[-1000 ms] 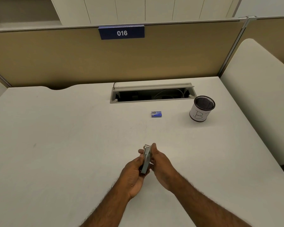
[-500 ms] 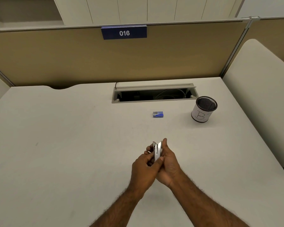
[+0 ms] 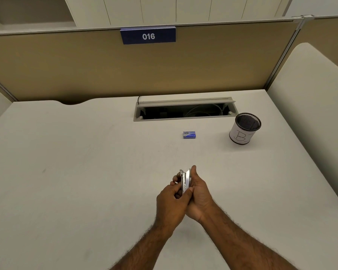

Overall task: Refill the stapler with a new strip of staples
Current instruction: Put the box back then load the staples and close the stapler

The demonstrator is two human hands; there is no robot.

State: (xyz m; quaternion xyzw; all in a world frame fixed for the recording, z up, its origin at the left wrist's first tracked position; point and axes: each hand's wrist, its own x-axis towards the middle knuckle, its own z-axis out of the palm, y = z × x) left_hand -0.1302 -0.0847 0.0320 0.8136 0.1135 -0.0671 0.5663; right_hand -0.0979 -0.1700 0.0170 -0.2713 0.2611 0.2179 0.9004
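Note:
A small metal stapler (image 3: 185, 180) stands on end between both hands above the white desk, its top lifted slightly from its channel so a narrow gap shows. My left hand (image 3: 169, 201) grips its lower left side, thumb pressed on the front. My right hand (image 3: 198, 193) cups it from the right, fingertip reaching past its upper end. A small blue box of staples (image 3: 189, 134) lies flat on the desk farther back, apart from both hands.
A mesh pen cup (image 3: 244, 131) with a white label stands at the back right. An open cable trough (image 3: 183, 111) is cut into the desk behind the box. A tan partition (image 3: 86, 67) closes the back, and a padded chair (image 3: 312, 106) stands to the right.
The hands have raised the stapler and turned it more upright. Its top has come slightly apart from the base, and the left thumb has moved onto its front.

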